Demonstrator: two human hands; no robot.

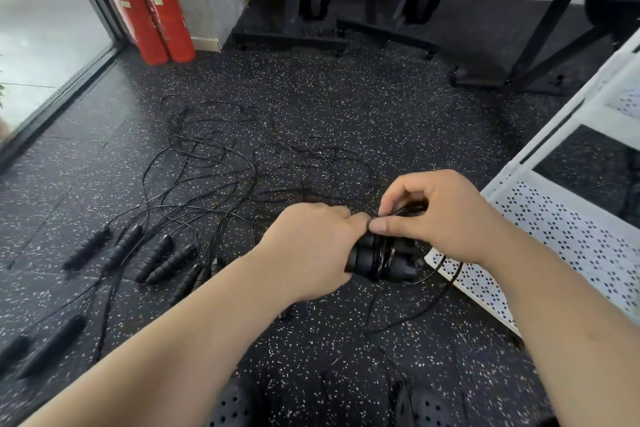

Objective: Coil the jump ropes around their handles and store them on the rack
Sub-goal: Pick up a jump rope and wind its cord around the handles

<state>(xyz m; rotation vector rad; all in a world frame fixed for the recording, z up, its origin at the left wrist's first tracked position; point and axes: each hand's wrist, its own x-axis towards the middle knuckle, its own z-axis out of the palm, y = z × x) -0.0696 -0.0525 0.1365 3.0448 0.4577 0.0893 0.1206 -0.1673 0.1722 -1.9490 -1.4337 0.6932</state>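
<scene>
Speckled black floor (pixel 381 114) carries tangled jump ropes (pixel 242 163), loose handles (pixel 157 251), 2 red extinguishers (pixel 162 10).

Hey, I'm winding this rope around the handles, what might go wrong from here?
1. Your right hand only pinches the cord; if it slips, the wraps on the handles in your left hand may spring loose.
2. The cord's free length trails over the rack shelf edge and might snag.
3. It may drag in the tangled pile of ropes.
</scene>
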